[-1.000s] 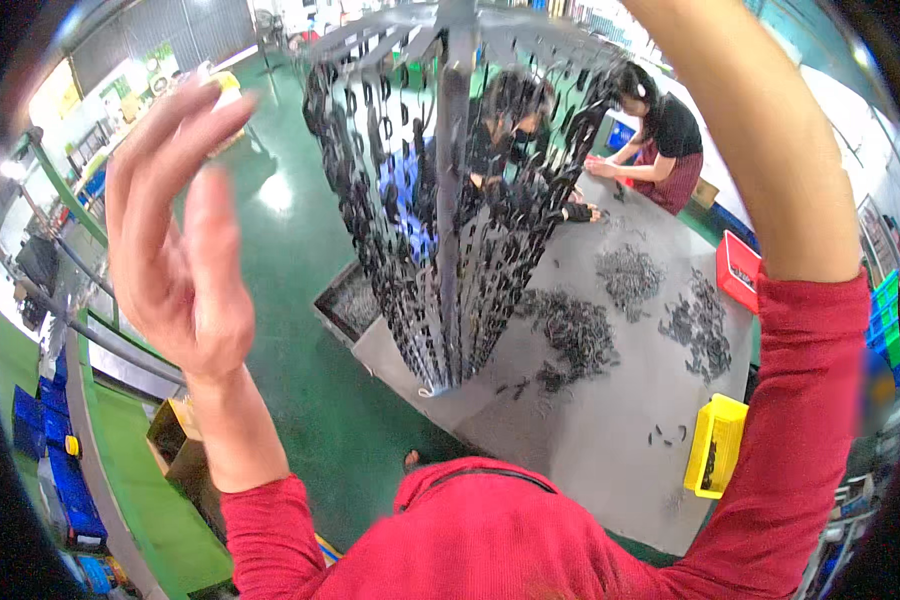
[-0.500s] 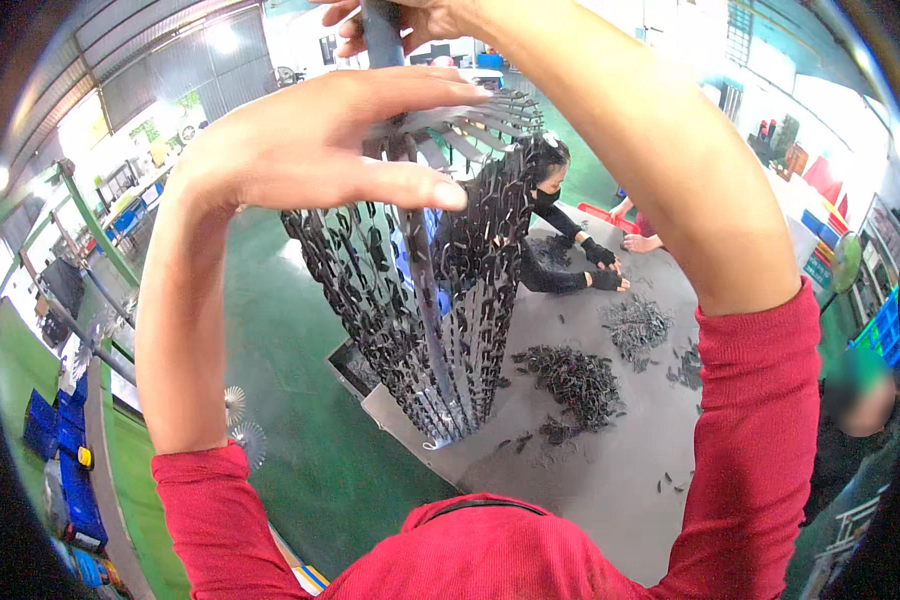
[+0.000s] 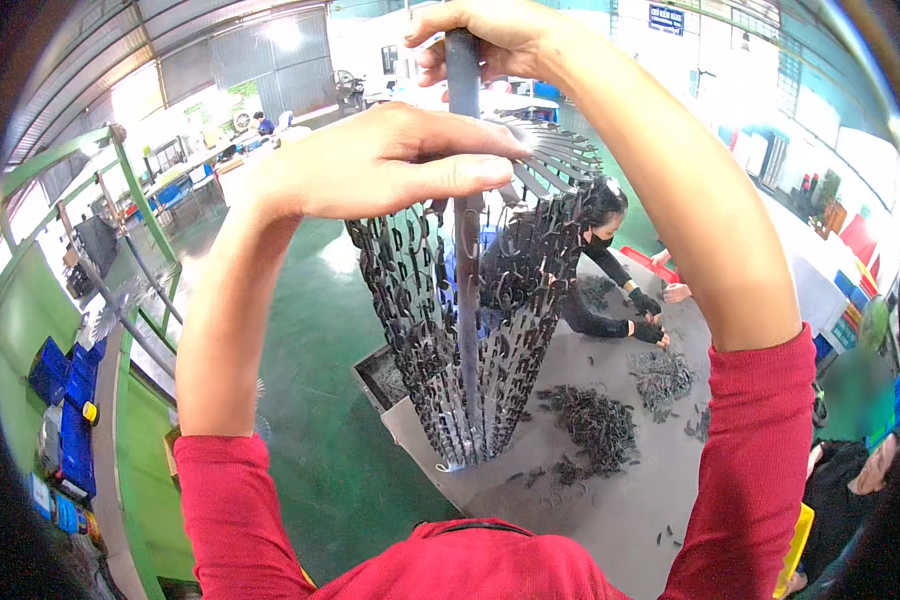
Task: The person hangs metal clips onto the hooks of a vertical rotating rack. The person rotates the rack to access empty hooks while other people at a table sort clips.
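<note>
A tall rack (image 3: 470, 330) of small black curved pieces hangs in dense strings below a slotted metal disc (image 3: 560, 150), narrowing to its base on the grey table. A dark tube (image 3: 463, 75) rises from the disc, in line with a central rod. High up, my right hand (image 3: 485, 35) is closed round the upper end of this tube. My left hand (image 3: 410, 160) lies across the disc and in front of the rod, fingers and thumb stretched out. It covers part of the disc, and its other fingertips are hidden.
Loose black pieces lie in piles (image 3: 590, 430) on the grey table (image 3: 530, 510). Across it, a co-worker in black (image 3: 595, 290) reaches over the pieces near a red tray (image 3: 640, 262). Another person in dark clothing (image 3: 838, 500) is at the right. Blue bins (image 3: 78, 450) stand at left.
The whole view has shifted, so rack and hands appear lower and further right. My left thumb and fingers are closer together. My right hand stays on the tube.
</note>
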{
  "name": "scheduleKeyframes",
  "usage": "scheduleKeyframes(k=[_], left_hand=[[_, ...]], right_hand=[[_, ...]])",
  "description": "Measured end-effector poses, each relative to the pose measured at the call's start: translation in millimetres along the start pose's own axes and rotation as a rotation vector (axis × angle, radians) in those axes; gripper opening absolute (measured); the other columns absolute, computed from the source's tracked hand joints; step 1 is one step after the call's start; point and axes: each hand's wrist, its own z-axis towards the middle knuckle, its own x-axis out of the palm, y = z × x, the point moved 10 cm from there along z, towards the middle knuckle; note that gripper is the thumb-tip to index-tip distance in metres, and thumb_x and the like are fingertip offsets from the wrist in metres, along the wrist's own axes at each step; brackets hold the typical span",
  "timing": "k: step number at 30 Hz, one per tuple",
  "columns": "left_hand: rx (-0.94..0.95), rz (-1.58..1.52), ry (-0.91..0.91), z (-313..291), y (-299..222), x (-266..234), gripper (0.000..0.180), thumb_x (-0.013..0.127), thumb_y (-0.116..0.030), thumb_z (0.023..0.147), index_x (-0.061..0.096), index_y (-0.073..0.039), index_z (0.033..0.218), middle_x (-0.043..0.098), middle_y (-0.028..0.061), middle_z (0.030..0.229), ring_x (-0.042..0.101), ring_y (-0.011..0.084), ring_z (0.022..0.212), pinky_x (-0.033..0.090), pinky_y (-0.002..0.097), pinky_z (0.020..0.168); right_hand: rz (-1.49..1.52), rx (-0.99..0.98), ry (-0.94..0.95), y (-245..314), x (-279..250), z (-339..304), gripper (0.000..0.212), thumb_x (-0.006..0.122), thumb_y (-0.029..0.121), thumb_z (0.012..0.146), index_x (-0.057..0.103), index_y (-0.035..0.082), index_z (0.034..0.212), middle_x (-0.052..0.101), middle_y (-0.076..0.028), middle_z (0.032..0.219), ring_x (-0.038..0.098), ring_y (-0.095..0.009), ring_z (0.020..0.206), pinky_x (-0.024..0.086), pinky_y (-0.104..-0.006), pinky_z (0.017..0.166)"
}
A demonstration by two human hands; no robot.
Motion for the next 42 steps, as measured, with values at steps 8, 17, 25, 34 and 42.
scheduleKeyframes(k=[8, 17, 25, 34, 42], left_hand=[[-0.087, 0.074, 0.053, 2, -5, -2, 0.048, 0.05, -0.039, 0.098, 0.056, -0.007, 0.133, 0.066, 0.0121, 0.116, 0.061, 0.0228, 0.107, 0.046, 0.0354, 0.093], [-0.046, 0.256, 0.047, 17, -9, 13, 0.059, 0.055, -0.047, 0.094, 0.054, -0.002, 0.131, 0.061, 0.0191, 0.125, 0.057, 0.0293, 0.117, 0.043, 0.0385, 0.102], [0.151, 0.285, -0.126, 18, -25, 20, 0.075, 0.055, -0.059, 0.088, 0.056, 0.005, 0.126, 0.054, 0.0261, 0.13, 0.051, 0.0377, 0.124, 0.039, 0.0407, 0.106], [0.136, 0.227, -0.022, 11, -15, 13, 0.065, 0.062, -0.044, 0.084, 0.053, -0.004, 0.135, 0.056, 0.0157, 0.135, 0.048, 0.0335, 0.13, 0.031, 0.0467, 0.111], [0.188, 0.191, -0.005, 4, -18, 8, 0.065, 0.063, -0.045, 0.083, 0.056, -0.001, 0.131, 0.057, 0.0188, 0.132, 0.05, 0.0351, 0.128, 0.035, 0.0444, 0.108]], right_hand=[[0.032, -0.019, 0.111, 2, 3, -1, 0.015, 0.058, 0.01, 0.083, 0.063, -0.003, 0.088, 0.067, -0.015, 0.079, 0.067, -0.026, 0.072, 0.056, -0.0392, 0.077], [-0.051, -0.122, 0.128, 12, 4, -17, 0.031, 0.066, 0.029, 0.088, 0.066, 0.0, 0.1, 0.069, -0.012, 0.087, 0.067, -0.024, 0.084, 0.054, -0.0385, 0.078], [-0.792, -0.317, -0.534, 49, -75, -142, 0.037, 0.067, 0.032, 0.088, 0.063, 0.003, 0.11, 0.068, -0.012, 0.098, 0.065, -0.024, 0.093, 0.053, -0.0413, 0.078], [-0.852, -0.088, -0.739, -38, -125, -305, 0.041, 0.069, 0.032, 0.087, 0.061, 0.002, 0.114, 0.066, -0.014, 0.102, 0.064, -0.025, 0.096, 0.053, -0.0403, 0.08], [-0.83, -0.036, -0.777, -71, -135, -341, 0.044, 0.07, 0.031, 0.086, 0.059, 0.001, 0.117, 0.065, -0.016, 0.106, 0.064, -0.026, 0.099, 0.053, -0.0395, 0.082]])
